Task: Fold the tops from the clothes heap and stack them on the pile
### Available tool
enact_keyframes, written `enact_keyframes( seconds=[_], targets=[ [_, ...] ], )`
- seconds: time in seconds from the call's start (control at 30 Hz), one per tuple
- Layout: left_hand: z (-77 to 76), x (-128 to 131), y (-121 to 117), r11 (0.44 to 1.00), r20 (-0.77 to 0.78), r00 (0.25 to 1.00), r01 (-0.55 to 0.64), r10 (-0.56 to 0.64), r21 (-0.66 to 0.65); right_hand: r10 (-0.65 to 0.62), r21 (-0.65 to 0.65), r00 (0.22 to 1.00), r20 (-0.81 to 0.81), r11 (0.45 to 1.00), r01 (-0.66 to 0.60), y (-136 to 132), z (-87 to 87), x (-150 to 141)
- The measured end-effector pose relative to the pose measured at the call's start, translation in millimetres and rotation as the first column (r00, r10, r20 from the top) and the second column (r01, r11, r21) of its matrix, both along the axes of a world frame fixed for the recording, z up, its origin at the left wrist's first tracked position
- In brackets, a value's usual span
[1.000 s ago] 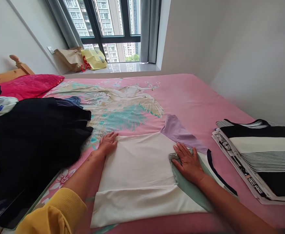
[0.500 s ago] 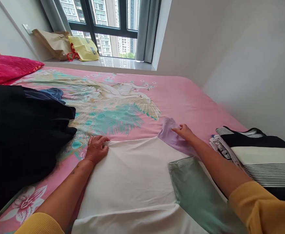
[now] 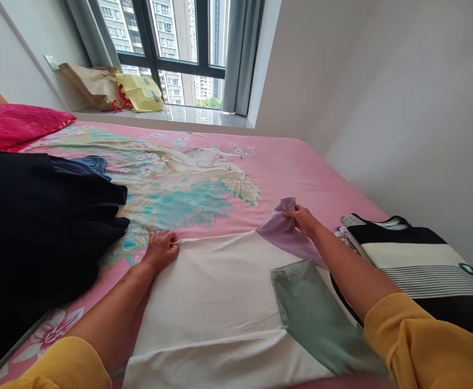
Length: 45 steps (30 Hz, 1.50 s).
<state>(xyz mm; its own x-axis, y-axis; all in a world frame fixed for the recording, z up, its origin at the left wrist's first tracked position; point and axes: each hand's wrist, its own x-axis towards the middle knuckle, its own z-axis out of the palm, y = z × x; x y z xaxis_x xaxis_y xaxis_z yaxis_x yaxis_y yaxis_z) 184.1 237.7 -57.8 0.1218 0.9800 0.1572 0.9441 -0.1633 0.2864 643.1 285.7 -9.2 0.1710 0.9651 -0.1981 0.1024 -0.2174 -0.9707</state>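
Note:
A white shirt (image 3: 220, 292) lies flat on the pink bed sheet (image 3: 293, 167). It has a lilac sleeve (image 3: 279, 232) and a pale green sleeve (image 3: 309, 308) folded over its body. My left hand (image 3: 159, 251) pinches the shirt's far left corner, fingers closed on the cloth. My right hand (image 3: 303, 219) grips the end of the lilac sleeve and holds it slightly raised off the sheet. Yellow cuffs cover both my forearms.
A heap of black clothes (image 3: 34, 227) fills the bed's left side, with a red pillow (image 3: 13, 124) behind it. A stack of folded striped garments (image 3: 418, 265) sits at the right. Paper bags (image 3: 115, 89) stand on the windowsill. A white wall runs along the right.
My right hand left the green sleeve, reached to the lilac sleeve and closed on its end, lifting it a little. My left hand curled from flat to gripping the shirt's corner.

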Motion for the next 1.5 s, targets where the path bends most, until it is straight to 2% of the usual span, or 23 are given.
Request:
enact_keyframes(
  seconds=[0.13,0.27,0.4,0.5,0.6,0.7,0.8,0.9,0.97,1.03,1.13,1.2,1.27,1.33,1.4,1.5],
  targets=[
    [31.3,-3,-7,0.995,0.021,0.999,0.046,-0.044,-0.089,0.006,0.090,0.997,-0.079,0.996,0.001,-36,30.9,7],
    [59.4,-9,-42,0.989,0.039,0.991,0.127,-0.124,-0.075,0.072,0.190,0.995,-0.071,0.980,-0.058,-81,56.6,12],
    [73.8,-12,-87,0.970,0.018,0.970,0.243,-0.243,-0.001,0.115,0.282,0.993,-0.002,0.953,-0.109,-128,75.8,14],
    [74.7,-13,-115,0.959,-0.006,0.960,0.279,-0.279,0.052,0.096,0.338,0.993,0.065,0.934,-0.112,-163,84.4,16],
    [66.6,-13,-137,0.959,-0.042,0.961,0.277,-0.275,0.063,0.106,0.352,0.984,0.141,0.924,-0.150,-200,77.6,20],
    [52.7,-13,-155,0.955,-0.081,0.952,0.297,-0.294,0.020,0.168,0.233,0.943,0.288,0.942,-0.240,-236,50.8,29],
    [41.6,-14,-166,0.955,-0.060,0.953,0.298,-0.297,0.003,0.284,0.052,0.826,0.487,0.934,-0.352,-262,17.8,37],
    [37.8,-15,-168,0.955,-0.038,0.955,0.296,-0.296,0.010,0.322,-0.013,0.716,0.619,0.916,-0.401,-274,-0.3,35],
    [37.9,-16,-166,0.953,-0.035,0.952,0.303,-0.303,0.004,0.258,0.017,0.655,0.710,0.924,-0.382,-276,-0.5,27],
    [38.3,-17,-165,0.953,-0.030,0.953,0.302,-0.302,-0.003,0.152,0.118,0.612,0.776,0.918,-0.379,-277,5.2,18],
    [37.8,-18,-165,0.956,-0.019,0.956,0.294,-0.294,-0.008,0.043,0.255,0.543,0.839,0.850,-0.461,-285,15.7,7],
    [37.0,-18,-167,0.956,-0.005,0.956,0.292,-0.292,-0.009,0.082,0.198,0.435,0.897,0.805,-0.559,-294,20.1,5],
    [35.8,-18,-169,0.957,0.015,0.957,0.291,-0.291,-0.004,0.142,0.102,0.348,0.927,0.796,-0.597,-302,21.9,5],
    [34.2,-18,-169,0.958,0.030,0.958,0.286,-0.286,0.007,0.130,0.093,0.362,0.923,0.838,-0.537,-305,21.8,5],
    [32.4,-18,-169,0.959,0.038,0.959,0.282,-0.282,0.016,0.068,0.143,0.424,0.903,0.884,-0.446,-303,21.0,0],
    [30.1,-19,-167,0.962,0.038,0.961,0.273,-0.274,0.026,0.036,0.204,0.488,0.872,0.880,-0.429,-297,19.6,-20]
  ],
)
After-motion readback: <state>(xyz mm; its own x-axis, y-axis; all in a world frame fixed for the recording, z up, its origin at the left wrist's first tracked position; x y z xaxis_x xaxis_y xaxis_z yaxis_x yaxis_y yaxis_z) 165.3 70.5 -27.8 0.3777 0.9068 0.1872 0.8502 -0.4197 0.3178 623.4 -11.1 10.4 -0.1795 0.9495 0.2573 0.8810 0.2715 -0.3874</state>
